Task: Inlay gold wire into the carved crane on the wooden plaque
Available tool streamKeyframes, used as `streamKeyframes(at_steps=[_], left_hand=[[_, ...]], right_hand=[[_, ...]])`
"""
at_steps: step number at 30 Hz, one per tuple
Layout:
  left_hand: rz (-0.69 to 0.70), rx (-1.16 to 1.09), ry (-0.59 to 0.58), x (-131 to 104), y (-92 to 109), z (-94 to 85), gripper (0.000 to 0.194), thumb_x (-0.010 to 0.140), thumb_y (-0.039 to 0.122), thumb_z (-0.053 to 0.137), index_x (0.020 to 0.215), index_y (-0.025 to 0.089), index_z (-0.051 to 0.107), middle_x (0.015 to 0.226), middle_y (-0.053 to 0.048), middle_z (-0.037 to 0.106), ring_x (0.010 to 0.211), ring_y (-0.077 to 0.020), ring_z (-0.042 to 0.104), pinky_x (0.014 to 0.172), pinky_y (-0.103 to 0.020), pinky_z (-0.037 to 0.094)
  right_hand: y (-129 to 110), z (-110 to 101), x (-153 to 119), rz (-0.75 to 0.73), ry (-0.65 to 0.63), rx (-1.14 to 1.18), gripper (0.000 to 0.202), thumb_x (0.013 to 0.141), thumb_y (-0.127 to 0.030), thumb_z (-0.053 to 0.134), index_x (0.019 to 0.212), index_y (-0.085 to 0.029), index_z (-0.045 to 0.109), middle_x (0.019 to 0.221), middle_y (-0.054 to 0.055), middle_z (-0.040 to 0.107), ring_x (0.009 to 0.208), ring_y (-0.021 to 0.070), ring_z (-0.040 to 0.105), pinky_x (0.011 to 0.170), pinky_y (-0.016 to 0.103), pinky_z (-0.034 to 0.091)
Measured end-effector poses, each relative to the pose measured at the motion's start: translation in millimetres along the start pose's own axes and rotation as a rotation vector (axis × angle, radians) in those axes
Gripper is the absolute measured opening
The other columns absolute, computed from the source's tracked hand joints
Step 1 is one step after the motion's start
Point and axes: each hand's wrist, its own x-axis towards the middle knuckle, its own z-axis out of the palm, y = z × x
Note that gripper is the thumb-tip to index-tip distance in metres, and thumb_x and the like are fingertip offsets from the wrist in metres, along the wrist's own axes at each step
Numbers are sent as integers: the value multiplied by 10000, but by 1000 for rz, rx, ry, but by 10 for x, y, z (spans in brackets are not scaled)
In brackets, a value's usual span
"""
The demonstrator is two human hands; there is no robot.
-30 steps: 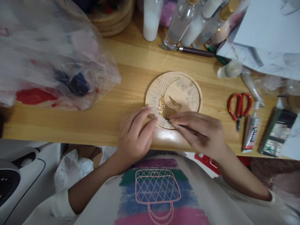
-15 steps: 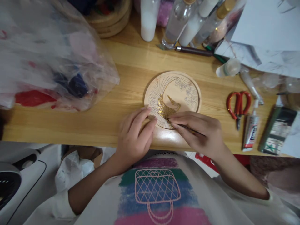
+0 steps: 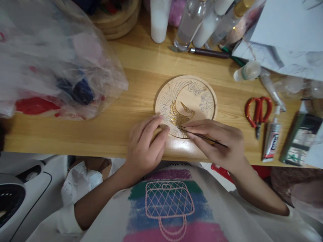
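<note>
A round wooden plate [image 3: 210,88] with a raised rim lies near the table's front edge. It carries a drawn bird with fanned feathers, and gold wire outlines [image 3: 180,116] cover its head, neck and scaly body. My left hand [image 3: 148,143] rests at the plate's lower left, fingers spread and fingertips on its rim. Pinched in my right hand [image 3: 218,139] is a pair of dark, thin tweezers [image 3: 203,136]. Their tips meet the bird's lower body; whether they grip a bit of wire is too small to tell.
Red-handled cutters [image 3: 257,112], a glue tube [image 3: 272,139] and a dark green box [image 3: 301,139] lie at the right. Several bottles [image 3: 189,25] and a brown-handled knife [image 3: 212,53] stand or lie behind the plate. A bulging plastic bag [image 3: 96,67] covers the left side.
My right hand has shifted slightly right, and more of the tweezers shows between the fingers. My left hand and the plate look the same.
</note>
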Motion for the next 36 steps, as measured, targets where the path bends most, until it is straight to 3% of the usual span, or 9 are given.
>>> streamKeyframes(at_steps=[8, 12, 15, 23, 29, 33, 36], left_hand=[[42, 0, -39, 5, -4, -16, 227, 867, 88, 590, 1082, 131, 649, 1276, -190, 635, 1267, -325, 578, 991, -471, 498], [51, 39, 2, 8, -8, 1, 191, 874, 67, 614, 1045, 142, 656, 1148, -141, 703, 1166, -280, 654, 948, -414, 507], [79, 83, 38, -2, 7, 3, 162, 885, 76, 626, 1016, 163, 664, 1038, -78, 736, 1079, -230, 692, 944, -377, 490], [392, 156, -104, -42, 147, -3, 236, 916, 176, 598, 1133, 117, 668, 1085, -119, 729, 1026, -248, 665, 962, -399, 463], [593, 107, -188, 66, 202, 1, 245, 960, 217, 534, 1152, 121, 652, 1198, -127, 702, 1083, -240, 648, 941, -366, 483], [773, 74, -215, 298, 99, -47, 225, 963, 239, 543, 1097, 109, 669, 1183, -102, 716, 1092, -229, 647, 949, -359, 501], [798, 88, -177, 516, -22, -44, 237, 952, 281, 576, 1080, 103, 669, 1129, -114, 728, 1066, -247, 660, 921, -381, 522]], right_hand=[[-29, 104, -133, 253, 333, 193, 168, 826, -169, 734, 963, -265, 718, 889, -6, 770, 796, 150, 744, 725, 256, 634], [-31, 201, -195, 319, 447, 430, 174, 845, -176, 713, 1008, -239, 710, 886, -6, 777, 796, 142, 758, 741, 235, 640], [-42, 249, -233, 347, 526, 461, 160, 804, -157, 747, 952, -216, 727, 839, 2, 781, 757, 148, 760, 723, 241, 644], [-11, 342, -317, 359, 787, 381, 143, 757, -151, 781, 875, -218, 738, 765, -7, 769, 674, 124, 740, 666, 207, 632], [-24, 376, -313, 322, 814, 245, 104, 776, -162, 762, 859, -217, 730, 780, -5, 761, 700, 130, 734, 671, 224, 633], [-14, 396, -418, 331, 803, 210, 142, 786, -126, 738, 892, -219, 721, 801, -8, 748, 712, 115, 716, 676, 213, 616], [20, 421, -533, 299, 762, 190, 167, 801, -105, 713, 923, -219, 708, 824, -1, 723, 723, 111, 687, 655, 215, 588]])
